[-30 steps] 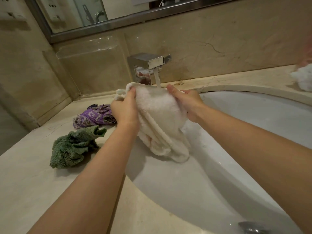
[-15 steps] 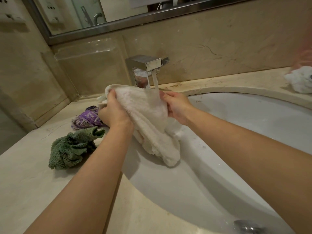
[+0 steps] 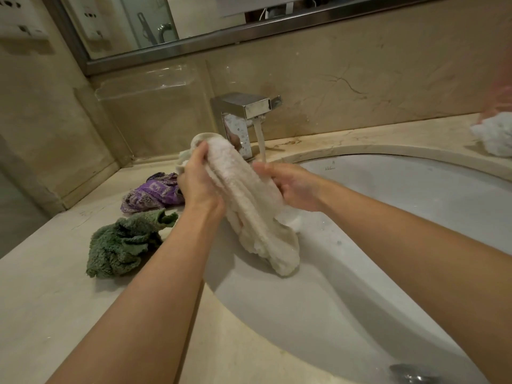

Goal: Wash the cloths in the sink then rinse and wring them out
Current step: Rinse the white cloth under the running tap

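Beige counter [image 3: 41, 314] at 9 o'clock carries two cloths; over the sink [image 3: 388, 203], your left hand [image 3: 201, 184] and right hand [image 3: 293, 187] both grip the white cloth [image 3: 249, 206] beside the running faucet [image 3: 243, 112].

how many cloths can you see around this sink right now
4: a white cloth held over the sink, a purple cloth and green cloth on the left counter, another white one far right.

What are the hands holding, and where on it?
Both hold the white cloth: left hand grips its upper end, right hand its middle.
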A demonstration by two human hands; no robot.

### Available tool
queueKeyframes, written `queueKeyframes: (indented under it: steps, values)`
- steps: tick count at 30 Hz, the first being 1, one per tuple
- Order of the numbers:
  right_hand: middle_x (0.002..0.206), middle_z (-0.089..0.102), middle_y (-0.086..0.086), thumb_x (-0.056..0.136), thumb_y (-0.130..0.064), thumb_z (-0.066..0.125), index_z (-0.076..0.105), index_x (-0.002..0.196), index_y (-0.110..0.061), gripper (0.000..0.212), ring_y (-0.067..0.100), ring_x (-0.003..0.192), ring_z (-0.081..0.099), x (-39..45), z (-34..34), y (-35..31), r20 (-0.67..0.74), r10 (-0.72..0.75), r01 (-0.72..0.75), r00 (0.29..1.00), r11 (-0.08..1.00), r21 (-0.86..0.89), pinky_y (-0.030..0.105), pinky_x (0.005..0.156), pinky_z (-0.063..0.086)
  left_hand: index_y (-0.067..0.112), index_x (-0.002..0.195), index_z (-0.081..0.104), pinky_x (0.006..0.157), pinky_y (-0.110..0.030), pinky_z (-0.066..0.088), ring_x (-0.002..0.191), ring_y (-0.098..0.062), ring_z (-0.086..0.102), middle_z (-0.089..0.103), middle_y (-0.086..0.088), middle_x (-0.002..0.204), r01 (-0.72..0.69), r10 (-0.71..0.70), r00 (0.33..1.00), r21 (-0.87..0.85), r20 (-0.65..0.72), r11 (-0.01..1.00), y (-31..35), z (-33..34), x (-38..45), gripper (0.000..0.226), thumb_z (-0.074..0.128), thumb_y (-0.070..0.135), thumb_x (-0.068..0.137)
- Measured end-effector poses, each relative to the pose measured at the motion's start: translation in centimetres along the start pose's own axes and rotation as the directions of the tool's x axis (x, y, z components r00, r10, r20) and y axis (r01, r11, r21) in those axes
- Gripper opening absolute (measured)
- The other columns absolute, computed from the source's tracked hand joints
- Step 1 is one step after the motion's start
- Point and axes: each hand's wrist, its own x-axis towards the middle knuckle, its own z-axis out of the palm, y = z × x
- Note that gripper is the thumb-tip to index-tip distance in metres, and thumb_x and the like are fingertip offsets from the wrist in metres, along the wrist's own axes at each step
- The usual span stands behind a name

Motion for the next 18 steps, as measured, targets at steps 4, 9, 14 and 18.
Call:
queueKeyframes:
  steps: [4,9,14,18]
  values:
    - [0.117,0.069,0.010,0.075,-0.032,0.076,0.057,0.123,-0.008,0.057,0.027,0.110,0.065,-0.5,0.7,-0.2,0.153,0.065,-0.037,0.986,0.983,-0.178,0.041,0.100,0.049,0.001,0.101,0.065,0.095,-0.051,0.051,0.094,-0.031,0.066,0.065,-0.015,0.091,0.095,-0.128,0.961,0.141,0.245,0.985,-0.6,0.4,0.1,0.024,0.062,0.022,0.090]
    - [0.101,0.073,0.011,0.083,-0.026,0.073,0.067,0.109,-0.003,0.035,0.026,0.095,0.070,-0.5,0.3,-0.3,-0.066,-0.018,0.011,0.998,0.993,-0.117,0.041,0.093,0.054,-0.003,0.100,0.061,0.084,-0.035,0.056,0.088,-0.026,0.070,0.067,-0.016,0.090,0.090,-0.179,0.919,0.256,0.351,0.962,-0.9,0.5,0.0,0.027,0.059,0.023,0.093]
    - [0.111,0.070,0.017,0.075,-0.039,0.072,0.063,0.118,0.002,0.060,0.031,0.102,0.068,-0.5,-0.7,-1.2,-0.195,-0.042,0.077,0.980,0.982,0.173,0.042,0.091,0.054,0.012,0.105,0.065,0.098,-0.034,0.045,0.106,-0.022,0.064,0.069,-0.008,0.111,0.062,-0.382,0.829,0.612,0.409,0.789,-1.1,0.5,-0.7,0.050,0.043,0.056,0.094]
    - [0.111,0.071,0.015,0.071,-0.048,0.069,0.062,0.119,-0.003,0.066,0.030,0.104,0.068,-0.6,-0.9,-2.0,-0.129,0.002,0.019,0.992,0.987,0.160,0.042,0.093,0.053,0.021,0.130,0.057,0.104,-0.038,0.043,0.117,-0.023,0.060,0.065,-0.008,0.125,-0.002,-0.528,0.744,0.792,0.409,0.611,-2.0,0.2,-0.7,0.065,0.048,0.067,0.085]
